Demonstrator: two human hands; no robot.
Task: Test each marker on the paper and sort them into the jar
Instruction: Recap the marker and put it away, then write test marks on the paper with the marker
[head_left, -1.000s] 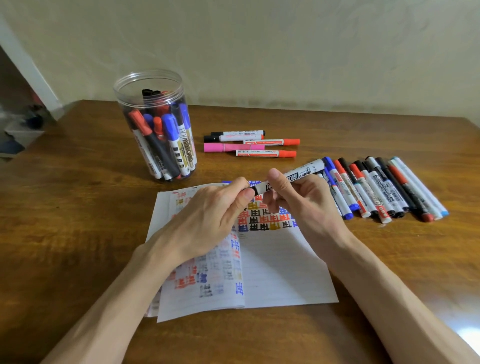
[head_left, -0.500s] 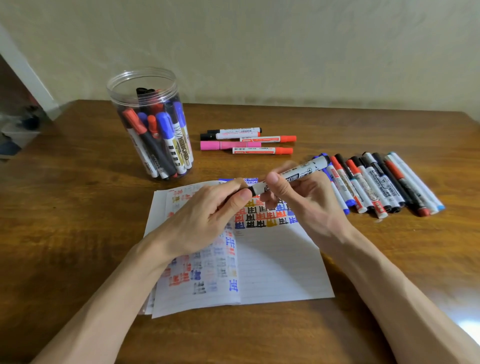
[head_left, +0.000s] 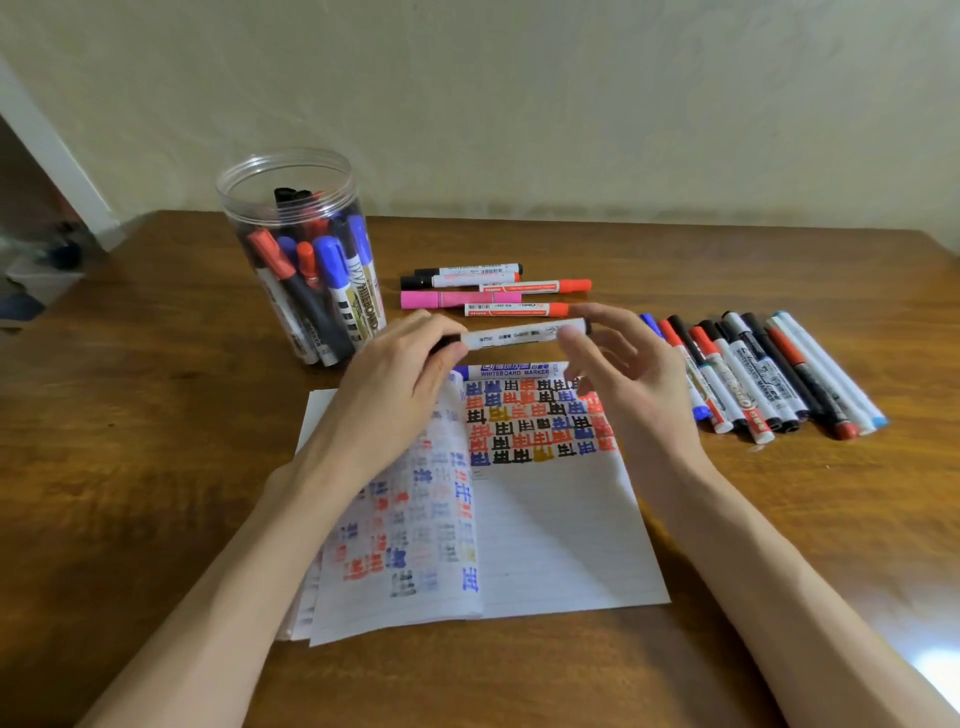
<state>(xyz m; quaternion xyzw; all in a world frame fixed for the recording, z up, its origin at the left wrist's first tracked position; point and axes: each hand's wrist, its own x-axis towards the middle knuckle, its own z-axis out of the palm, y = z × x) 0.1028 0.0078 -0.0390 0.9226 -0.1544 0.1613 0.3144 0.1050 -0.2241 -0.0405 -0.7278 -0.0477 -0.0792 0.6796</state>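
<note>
The left hand (head_left: 400, 374) gripped the marker (head_left: 524, 332) by its dark end, holding it level just right of the jar (head_left: 291, 171) and over the paper's (head_left: 561, 530) far edge, probably ready to drop in. The right hand (head_left: 634, 379) was open, fingers spread at the marker's other end; I cannot tell if they touched. Other markers (head_left: 769, 374) lay farther right.

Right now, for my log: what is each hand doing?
Left hand: holding the white marker by its dark end.
Right hand: open, fingers loose near the marker.
</note>
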